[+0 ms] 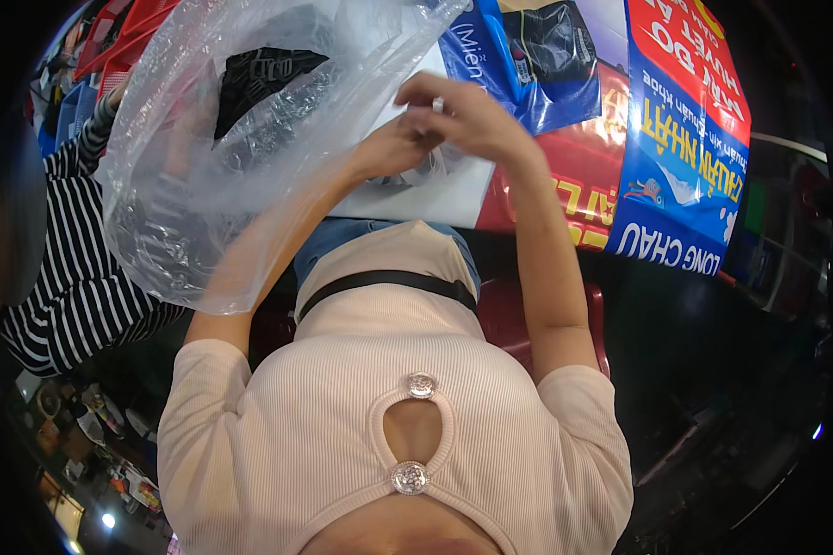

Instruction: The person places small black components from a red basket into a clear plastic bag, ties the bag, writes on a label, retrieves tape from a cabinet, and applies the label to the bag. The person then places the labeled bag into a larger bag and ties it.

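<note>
A large clear plastic bag spreads over the left side of the table and drapes across my left forearm. Inside or beneath it shows a black packet with pale print. My left hand is closed at the bag's near right side, with crumpled clear plastic just under it; its fingertips are partly covered. Over those fingertips, my right hand, wearing a ring, is bent with its fingers curled in. It is slightly blurred, and whatever it pinches is hidden.
Right of my hands lie a blue package and a dark packet on the table's printed red and blue cover. At the left, a person in a striped top is close by, near red baskets. A red chair shows behind me.
</note>
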Demonstrator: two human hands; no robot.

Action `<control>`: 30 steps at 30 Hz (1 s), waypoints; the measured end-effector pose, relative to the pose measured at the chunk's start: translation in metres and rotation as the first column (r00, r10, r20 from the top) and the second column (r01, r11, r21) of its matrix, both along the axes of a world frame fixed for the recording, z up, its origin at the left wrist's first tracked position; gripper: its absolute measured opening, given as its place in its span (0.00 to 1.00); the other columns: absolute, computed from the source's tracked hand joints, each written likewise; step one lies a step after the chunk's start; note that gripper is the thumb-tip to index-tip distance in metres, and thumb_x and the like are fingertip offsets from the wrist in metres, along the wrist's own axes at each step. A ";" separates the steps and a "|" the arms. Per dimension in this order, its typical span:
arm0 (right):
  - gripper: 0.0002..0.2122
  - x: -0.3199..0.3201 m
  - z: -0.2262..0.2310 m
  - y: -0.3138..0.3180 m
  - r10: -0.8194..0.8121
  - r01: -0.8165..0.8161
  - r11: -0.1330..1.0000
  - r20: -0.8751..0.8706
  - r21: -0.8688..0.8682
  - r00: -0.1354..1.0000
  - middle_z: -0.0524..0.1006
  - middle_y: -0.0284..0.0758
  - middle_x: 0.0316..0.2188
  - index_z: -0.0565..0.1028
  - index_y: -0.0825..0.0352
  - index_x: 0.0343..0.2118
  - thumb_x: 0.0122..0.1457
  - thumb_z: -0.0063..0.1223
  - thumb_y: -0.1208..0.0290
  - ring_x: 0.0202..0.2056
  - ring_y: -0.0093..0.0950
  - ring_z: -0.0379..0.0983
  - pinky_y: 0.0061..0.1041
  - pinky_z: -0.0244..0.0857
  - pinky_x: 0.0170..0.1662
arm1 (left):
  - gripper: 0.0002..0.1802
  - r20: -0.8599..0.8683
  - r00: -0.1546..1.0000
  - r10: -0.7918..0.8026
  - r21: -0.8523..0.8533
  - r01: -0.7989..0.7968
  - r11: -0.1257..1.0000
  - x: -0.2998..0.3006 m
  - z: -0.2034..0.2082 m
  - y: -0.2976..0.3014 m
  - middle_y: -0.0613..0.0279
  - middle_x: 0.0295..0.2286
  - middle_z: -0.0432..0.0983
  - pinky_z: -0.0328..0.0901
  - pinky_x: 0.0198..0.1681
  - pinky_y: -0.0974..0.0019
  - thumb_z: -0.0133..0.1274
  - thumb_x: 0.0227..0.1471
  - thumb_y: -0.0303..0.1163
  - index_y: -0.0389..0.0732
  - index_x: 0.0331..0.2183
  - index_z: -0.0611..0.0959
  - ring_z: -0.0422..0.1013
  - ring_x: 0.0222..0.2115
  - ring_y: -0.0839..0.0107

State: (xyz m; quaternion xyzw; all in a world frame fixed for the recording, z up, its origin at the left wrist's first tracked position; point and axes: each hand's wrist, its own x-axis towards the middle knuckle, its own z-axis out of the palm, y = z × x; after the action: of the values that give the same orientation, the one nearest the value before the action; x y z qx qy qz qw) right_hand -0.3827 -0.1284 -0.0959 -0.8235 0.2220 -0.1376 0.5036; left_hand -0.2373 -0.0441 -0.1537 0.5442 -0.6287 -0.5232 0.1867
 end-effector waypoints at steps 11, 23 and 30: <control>0.06 -0.019 -0.042 -0.001 -0.331 0.330 0.870 -0.061 0.367 0.942 0.76 0.30 0.22 0.75 0.71 0.30 0.51 0.57 0.74 0.24 0.16 0.70 0.15 0.64 0.29 | 0.25 -0.163 0.819 0.550 0.604 -0.358 0.712 0.019 -0.012 -0.010 0.61 0.34 0.75 0.66 0.38 0.74 0.45 0.56 0.47 0.35 0.43 0.74 0.70 0.35 0.76; 0.35 -0.009 -0.053 0.036 -0.344 0.327 0.938 0.191 0.119 0.919 0.73 0.39 0.41 0.61 0.64 0.53 0.37 0.64 0.76 0.45 0.31 0.67 0.26 0.59 0.49 | 0.08 -0.557 0.705 0.439 0.536 -0.099 0.838 0.031 0.013 -0.010 0.66 0.29 0.72 0.64 0.35 0.74 0.58 0.42 0.27 0.42 0.26 0.74 0.69 0.32 0.77; 0.20 -0.001 -0.081 0.029 -0.271 0.295 0.927 -0.129 0.233 0.954 0.76 0.42 0.29 0.73 0.70 0.38 0.40 0.59 0.71 0.32 0.36 0.73 0.27 0.64 0.38 | 0.10 -0.241 0.939 0.245 0.150 -0.214 0.965 0.027 0.024 -0.006 0.68 0.25 0.70 0.62 0.37 0.73 0.58 0.41 0.27 0.42 0.22 0.71 0.68 0.32 0.75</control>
State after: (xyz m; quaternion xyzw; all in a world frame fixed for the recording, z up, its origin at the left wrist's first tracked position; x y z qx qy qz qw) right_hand -0.3837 -0.0994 -0.1773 -0.7185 0.3774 -0.1409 0.5670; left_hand -0.2102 -0.0506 -0.1297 0.5516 -0.4983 -0.6013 0.2932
